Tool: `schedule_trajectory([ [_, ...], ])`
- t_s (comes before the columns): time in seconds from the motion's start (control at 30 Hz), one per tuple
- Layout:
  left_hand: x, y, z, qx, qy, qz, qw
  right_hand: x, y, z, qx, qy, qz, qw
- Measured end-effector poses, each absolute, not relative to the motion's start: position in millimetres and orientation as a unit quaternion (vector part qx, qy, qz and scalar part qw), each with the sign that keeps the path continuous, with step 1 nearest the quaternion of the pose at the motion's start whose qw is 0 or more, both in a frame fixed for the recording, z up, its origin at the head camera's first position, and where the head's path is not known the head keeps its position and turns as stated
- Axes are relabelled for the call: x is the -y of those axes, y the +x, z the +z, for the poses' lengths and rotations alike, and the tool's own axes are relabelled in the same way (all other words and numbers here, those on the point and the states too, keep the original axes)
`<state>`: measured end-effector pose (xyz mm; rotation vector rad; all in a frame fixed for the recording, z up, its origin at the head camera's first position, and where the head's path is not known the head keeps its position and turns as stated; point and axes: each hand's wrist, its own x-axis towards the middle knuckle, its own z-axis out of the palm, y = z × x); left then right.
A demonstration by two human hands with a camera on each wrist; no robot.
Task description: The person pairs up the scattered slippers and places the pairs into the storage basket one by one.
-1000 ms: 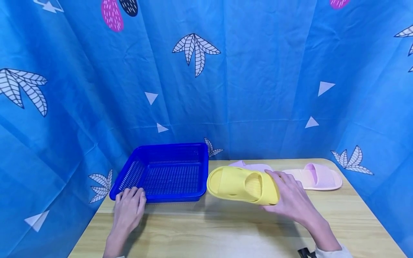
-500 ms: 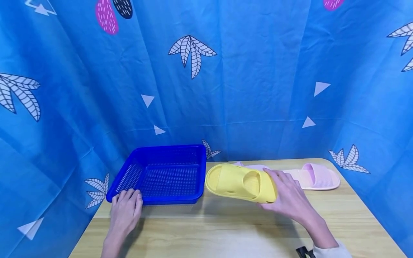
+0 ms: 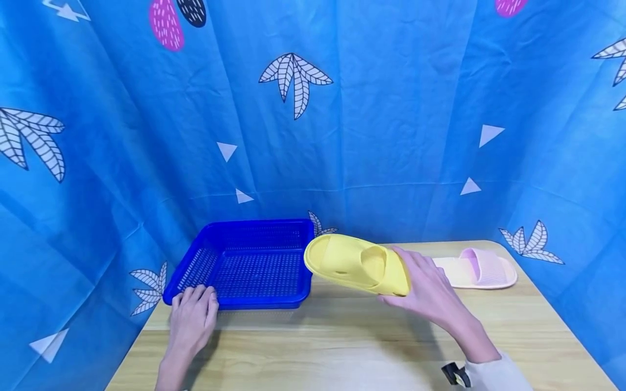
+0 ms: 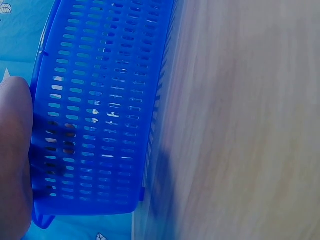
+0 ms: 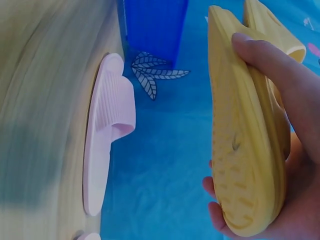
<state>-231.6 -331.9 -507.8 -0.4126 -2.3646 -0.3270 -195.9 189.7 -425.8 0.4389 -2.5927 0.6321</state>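
Here, the blue basket (image 3: 264, 302) is gripped by the left hand (image 3: 193, 317), presumably for steadiness; between the hands, yellow slippers (image 3: 349, 260) are held aloft, clasped at one end by the right hand (image 3: 432, 290), seemingly as a pair.

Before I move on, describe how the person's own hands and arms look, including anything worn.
The left hand and right hand are both bare, without gloves. On the right side, a plain, whitish sleeve ends short of the hand, with a small black fitting beside it. On the left, too little clothing shows to describe.
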Motion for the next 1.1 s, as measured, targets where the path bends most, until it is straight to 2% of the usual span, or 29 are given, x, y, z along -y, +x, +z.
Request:
schedule_trajectory([
  [0.47,331,-231,-506,0.915,-0.156,-0.129,0.35,-166,-213,-415,0.942,0.185,0.225,0.168],
  [1.1,331,-230,-507,0.917,-0.15,-0.127,0.347,-126,-232,-402,0.929,0.2,0.274,0.146],
])
